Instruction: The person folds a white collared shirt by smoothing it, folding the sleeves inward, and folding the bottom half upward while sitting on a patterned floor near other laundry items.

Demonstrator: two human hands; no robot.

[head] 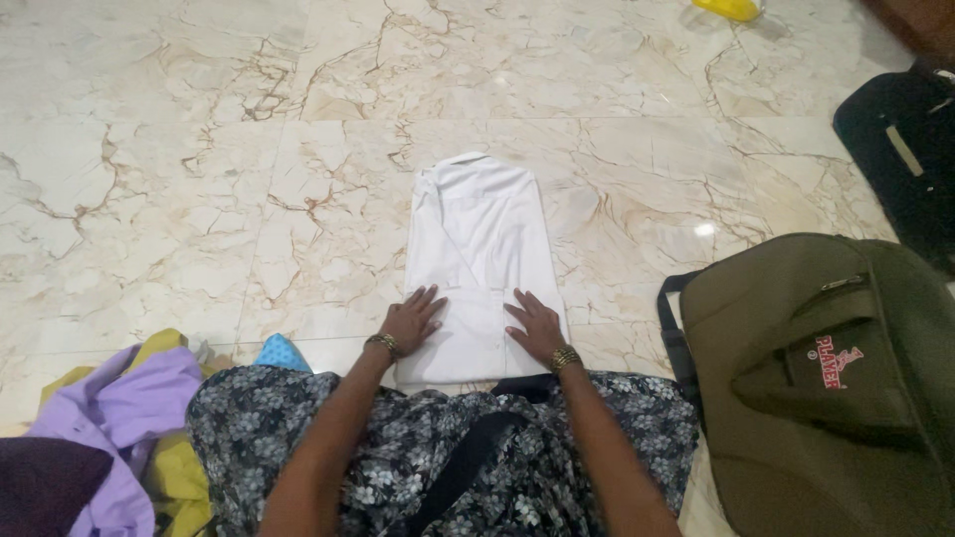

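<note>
I see the folded white shirt (480, 259) lying on the marble floor (179, 199). My left hand (411, 320) and right hand (537, 325) press flat on its near end, fingers spread, beside an olive bag (826, 378).

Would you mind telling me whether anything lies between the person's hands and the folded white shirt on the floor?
Nothing visible does: the left hand and right hand both rest flat on the white shirt.
</note>
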